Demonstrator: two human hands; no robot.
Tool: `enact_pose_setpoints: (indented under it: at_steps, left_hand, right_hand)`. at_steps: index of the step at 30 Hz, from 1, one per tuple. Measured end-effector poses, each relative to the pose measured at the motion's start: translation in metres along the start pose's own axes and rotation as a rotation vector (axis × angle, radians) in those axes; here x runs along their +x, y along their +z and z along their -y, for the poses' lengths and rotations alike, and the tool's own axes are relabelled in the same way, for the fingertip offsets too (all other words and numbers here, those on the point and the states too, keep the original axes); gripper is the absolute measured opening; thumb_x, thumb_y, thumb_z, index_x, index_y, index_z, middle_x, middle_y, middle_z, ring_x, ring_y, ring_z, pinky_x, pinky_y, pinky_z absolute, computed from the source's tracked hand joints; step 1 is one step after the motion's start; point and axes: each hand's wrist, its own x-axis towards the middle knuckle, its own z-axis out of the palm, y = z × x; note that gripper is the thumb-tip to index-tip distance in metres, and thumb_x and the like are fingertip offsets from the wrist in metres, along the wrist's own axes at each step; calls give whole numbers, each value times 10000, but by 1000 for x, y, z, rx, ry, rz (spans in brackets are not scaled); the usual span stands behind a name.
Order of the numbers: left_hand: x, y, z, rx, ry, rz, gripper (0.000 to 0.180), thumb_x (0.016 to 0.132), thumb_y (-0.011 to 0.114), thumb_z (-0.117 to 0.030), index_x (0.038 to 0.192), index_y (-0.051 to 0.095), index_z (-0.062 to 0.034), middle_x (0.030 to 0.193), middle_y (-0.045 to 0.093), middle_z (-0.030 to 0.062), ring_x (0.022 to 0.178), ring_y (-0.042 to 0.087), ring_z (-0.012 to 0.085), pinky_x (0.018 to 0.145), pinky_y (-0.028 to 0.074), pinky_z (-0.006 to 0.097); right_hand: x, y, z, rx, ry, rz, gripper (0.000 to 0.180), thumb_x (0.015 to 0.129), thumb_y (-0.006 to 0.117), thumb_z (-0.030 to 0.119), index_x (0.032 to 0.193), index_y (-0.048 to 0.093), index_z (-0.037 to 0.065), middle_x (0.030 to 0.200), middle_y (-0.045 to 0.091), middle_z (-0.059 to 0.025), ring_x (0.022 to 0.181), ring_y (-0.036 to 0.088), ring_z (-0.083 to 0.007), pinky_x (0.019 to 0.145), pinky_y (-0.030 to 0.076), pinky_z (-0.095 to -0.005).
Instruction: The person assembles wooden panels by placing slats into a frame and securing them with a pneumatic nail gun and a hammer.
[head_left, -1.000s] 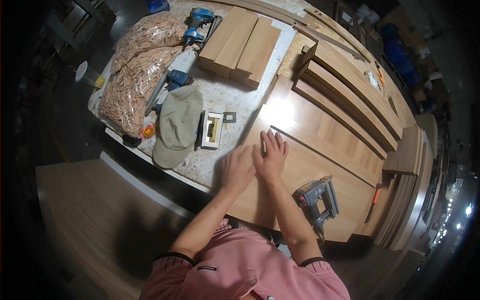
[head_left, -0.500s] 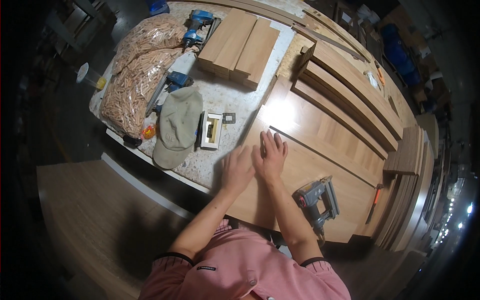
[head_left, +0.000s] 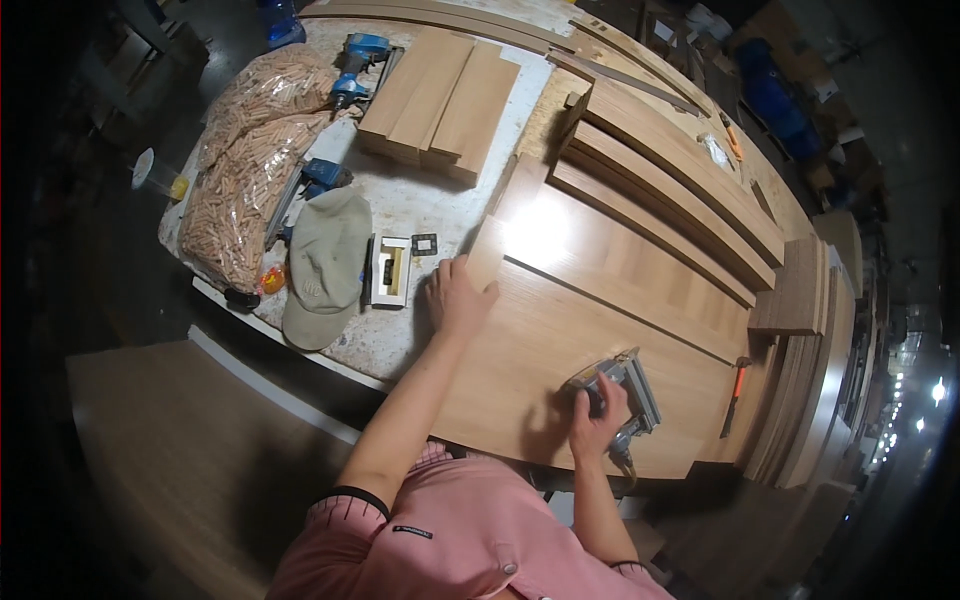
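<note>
My left hand point(head_left: 460, 300) is closed around the left edge of a wooden panel point(head_left: 520, 350), its fingers over the border and its thumb on top. A long dark gap runs across the panel's surface, right of that hand. My right hand point(head_left: 600, 420) is wrapped around the grey nail gun point(head_left: 635, 390), which lies on the panel's near right part; the fingers hide some of its body. Just left of my left hand are a small white box point(head_left: 390, 272) with a brass-coloured piece inside and a small dark square plate point(head_left: 425, 245).
A cap point(head_left: 328, 255), bags of wooden dowels point(head_left: 235, 190) and blue air tools point(head_left: 355, 70) occupy the table's left side. Stacked boards point(head_left: 440, 100) stand at the back, long wooden pieces point(head_left: 670, 190) at far right. An orange-handled tool point(head_left: 737, 390) lies near the right edge.
My right hand has left the panel's left edge and moved right onto the nail gun. My left hand has closed on the panel's edge. The whole view has shifted slightly.
</note>
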Motion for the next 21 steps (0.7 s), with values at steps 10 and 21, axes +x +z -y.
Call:
enact_pose_setpoints:
  at_steps: [10, 21]
  left_hand:
    - [-6, 6, 1, 163, 90, -156, 660, 745, 825, -380, 1282, 583, -82, 1178, 590, 111, 1156, 538, 314, 991, 408, 482]
    - [-6, 10, 3, 115, 77, -154, 671, 747, 829, -413, 1266, 571, -75, 1106, 590, 125, 1110, 531, 312, 978, 387, 473]
  right_hand:
    - [17, -40, -40, -193, 26, 394, 925, 781, 804, 86, 1575, 333, 26, 1254, 560, -258, 1118, 590, -434, 978, 492, -483]
    - [166, -56, 57, 73, 250, 779, 917, 729, 784, 9, 1556, 392, 73, 1328, 630, -109, 1167, 607, -199, 1021, 488, -335]
